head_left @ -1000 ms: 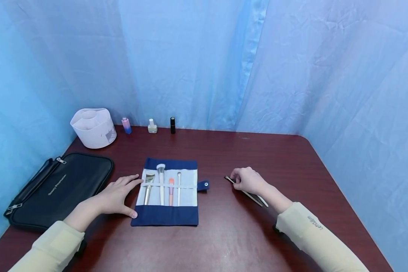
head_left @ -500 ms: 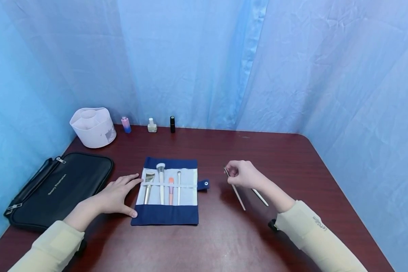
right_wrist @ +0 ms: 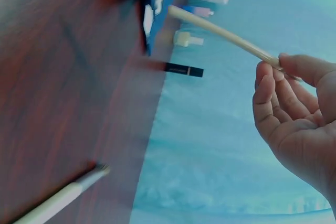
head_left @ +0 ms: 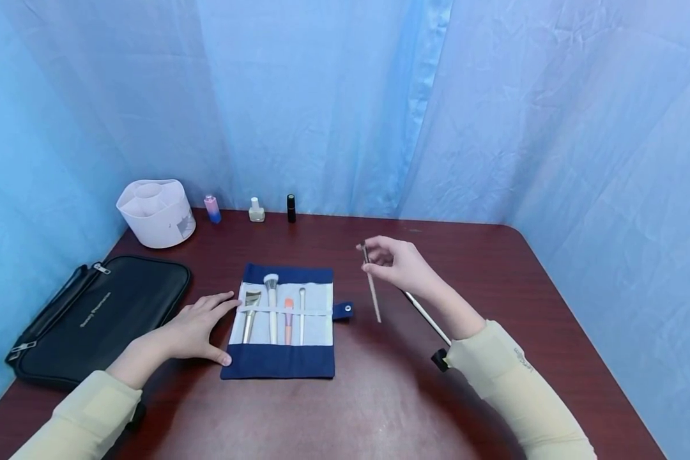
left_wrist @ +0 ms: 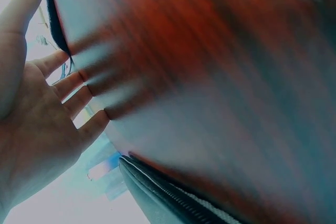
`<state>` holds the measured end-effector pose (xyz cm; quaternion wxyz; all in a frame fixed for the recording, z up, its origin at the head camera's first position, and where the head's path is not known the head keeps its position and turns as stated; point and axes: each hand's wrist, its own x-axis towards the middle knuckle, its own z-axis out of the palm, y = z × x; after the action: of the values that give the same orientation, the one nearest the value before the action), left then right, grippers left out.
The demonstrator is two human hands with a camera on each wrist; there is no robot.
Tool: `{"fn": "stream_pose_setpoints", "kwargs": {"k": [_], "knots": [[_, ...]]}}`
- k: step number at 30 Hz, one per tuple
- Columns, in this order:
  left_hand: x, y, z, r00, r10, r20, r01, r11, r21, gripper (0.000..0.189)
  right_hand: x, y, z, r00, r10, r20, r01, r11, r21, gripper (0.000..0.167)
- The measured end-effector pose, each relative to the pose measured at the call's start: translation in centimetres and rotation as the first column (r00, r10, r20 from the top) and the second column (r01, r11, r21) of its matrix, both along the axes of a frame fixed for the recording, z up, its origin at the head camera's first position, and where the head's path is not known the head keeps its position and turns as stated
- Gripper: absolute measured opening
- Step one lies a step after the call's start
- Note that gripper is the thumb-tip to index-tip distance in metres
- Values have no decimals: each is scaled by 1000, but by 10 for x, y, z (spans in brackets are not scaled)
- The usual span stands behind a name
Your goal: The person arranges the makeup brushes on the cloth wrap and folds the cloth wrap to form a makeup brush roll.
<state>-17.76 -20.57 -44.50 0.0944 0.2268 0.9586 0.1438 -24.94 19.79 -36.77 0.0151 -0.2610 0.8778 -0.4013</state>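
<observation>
Item 1: slim makeup brush [head_left: 374, 297], pale handle, 1 piece. Pinched near 1 end between thumb and fingers of the right hand [head_left: 402, 263], handle slanting down, off the tabletop [head_left: 351, 409], at 2 o'clock from the brush roll [head_left: 282, 362].
Item 2: white-handled brush [head_left: 428, 316], lying on the wood at 3 o'clock, partly behind the right forearm.
Item 3: brush roll, navy and white, unrolled, snap tab at 3 o'clock; 4 brushes under its strap, among them 1 pink brush [head_left: 289, 329]. The left hand [head_left: 192, 329] lies at its 9 o'clock edge, fingers spread and grasping nothing, thumb touching the fabric.
Surroundings, same clock: black zip case [head_left: 103, 319], 9; white compartmented organizer [head_left: 163, 223], 10; pink-and-blue bottle [head_left: 212, 209], 11; nail polish bottle [head_left: 256, 214], between 11 and 12; black lipstick tube [head_left: 291, 208], 12.
</observation>
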Motion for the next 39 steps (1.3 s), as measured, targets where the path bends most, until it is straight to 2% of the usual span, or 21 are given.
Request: {"fn": "stream_pose_setpoints", "kwargs": {"k": [5,12,18,28,33,39], "knots": [[0,-1,-1,1000,-1,-5,1,1000,6,107,-11,-20,4,1000,-22,-21,20,995,-97,38],[0,-2,-4,1000,-1,-15,1,1000,8,109,-31,-48,-7,1000,-14,-22,9,978,-207,34],[-1,-1,-4,1000,-3,-15,3,1000,0,109,-43,-68,-23,1000,2,27,4,977,-213,30],[-1,-1,-2,1000,-9,-11,9,1000,-9,109,-63,-86,-56,992,-35,119,61,972,-229,31],[-1,-1,-2,1000,-8,-8,8,1000,-8,109,-67,-88,-66,984,-37,174,78,968,-239,31],[-2,-3,-4,1000,-13,-19,13,1000,-10,110,-66,-89,-72,974,-24,223,75,972,-224,32]]}}
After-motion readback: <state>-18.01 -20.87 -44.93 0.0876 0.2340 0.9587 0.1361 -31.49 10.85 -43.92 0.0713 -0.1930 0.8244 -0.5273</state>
